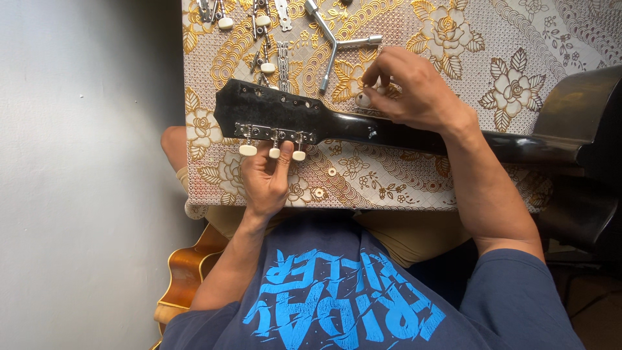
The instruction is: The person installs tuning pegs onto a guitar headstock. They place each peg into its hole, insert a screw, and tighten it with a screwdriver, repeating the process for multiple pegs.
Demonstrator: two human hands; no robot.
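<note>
Left hand (265, 178) props the black guitar headstock (272, 113) near the table's (453, 188) front edge, steadying it while right hand (408, 87) pinches a loose tuner (364, 99).

- Black glossy guitar headstock (272, 110), with cream-white tuner knobs (248, 150).
- White tablecloth (453, 39) with gold flowers and lace pattern.
- Navy shirt (337, 291) with bright blue print.
- Orange-brown second guitar (188, 272).
- Pale grey floor (78, 162).
</note>
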